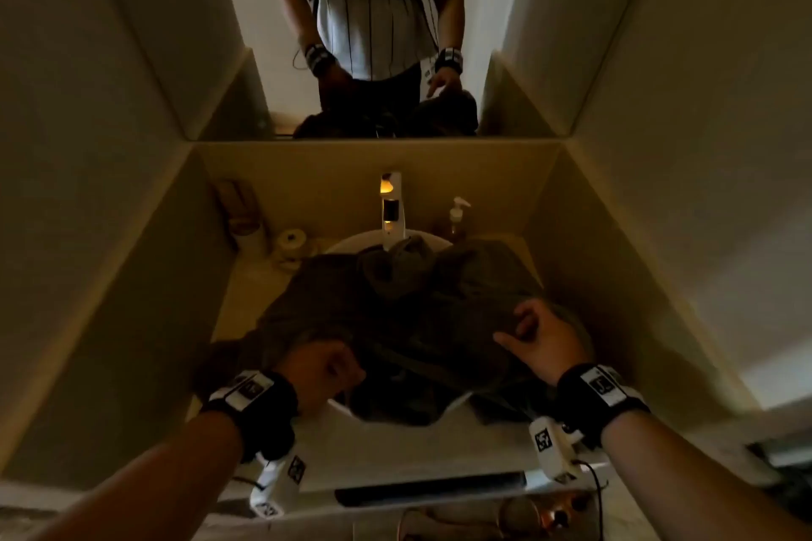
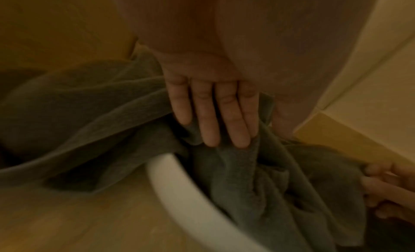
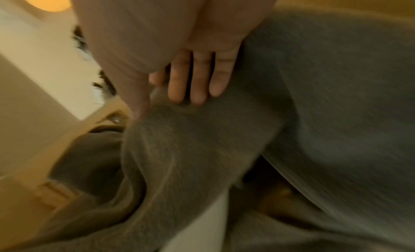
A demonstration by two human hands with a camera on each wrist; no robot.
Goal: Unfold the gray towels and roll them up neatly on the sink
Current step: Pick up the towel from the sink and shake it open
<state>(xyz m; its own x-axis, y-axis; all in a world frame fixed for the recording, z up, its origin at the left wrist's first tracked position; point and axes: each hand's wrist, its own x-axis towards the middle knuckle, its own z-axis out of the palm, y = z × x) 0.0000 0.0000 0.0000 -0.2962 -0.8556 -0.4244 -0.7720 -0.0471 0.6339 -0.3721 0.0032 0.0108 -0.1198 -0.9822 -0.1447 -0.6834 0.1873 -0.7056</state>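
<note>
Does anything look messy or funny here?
Yes. The gray towels are bunched in a rumpled heap over the white sink, and part hangs over its front rim, not rolled yet. One fold is pushed up against the faucet. Both hands, left and right, grip the cloth.

The gray towels (image 1: 408, 321) are covering nearly all of the sink (image 1: 351, 244), so I am seeing only slivers of its white rim. The cloth is bunching so much that I cannot tell where one towel ends and another begins. My left hand (image 1: 323, 369) is hiding its own fingertips under a fold in the head view. My right hand (image 3: 191, 74) is blurring in the right wrist view, its forefinger mostly hidden behind the thumb. The small things (image 1: 288, 244) beside the faucet (image 1: 391, 206) are too dim to name.
</note>
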